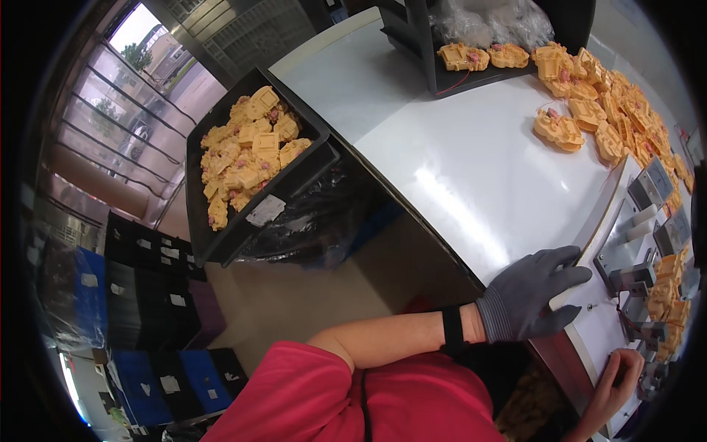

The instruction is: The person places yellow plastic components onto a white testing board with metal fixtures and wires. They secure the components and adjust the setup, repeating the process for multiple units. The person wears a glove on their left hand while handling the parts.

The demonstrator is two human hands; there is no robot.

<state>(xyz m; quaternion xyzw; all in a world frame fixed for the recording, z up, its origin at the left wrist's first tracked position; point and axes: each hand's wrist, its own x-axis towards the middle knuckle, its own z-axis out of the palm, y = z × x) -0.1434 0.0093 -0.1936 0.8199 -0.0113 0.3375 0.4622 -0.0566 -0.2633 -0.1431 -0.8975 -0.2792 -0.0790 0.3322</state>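
Note:
My left hand (pixel 534 295), in a grey glove with a black band at the wrist, rests at the edge of the white machine base (pixel 582 324). Its fingers are spread and nothing shows in them. Bare and lower down, my right hand (pixel 620 376) is beside the metal fixture (pixel 633 276) with fingers curled together. Whatever they may hold is hidden. Orange-yellow moulded plastic parts (pixel 666 295) sit behind the fixture's clamps. One loose plastic part (pixel 557 130) with a pinkish piece and thin wire lies on the white table (pixel 449 199).
A large pile of similar parts (pixel 626 103) covers the table's far right. A black bin (pixel 479 77) there holds clear plastic bags. Left of the table, a black crate (pixel 243 239) is heaped with parts. Stacked black and blue crates (pixel 151 295) stand at far left, below a barred window.

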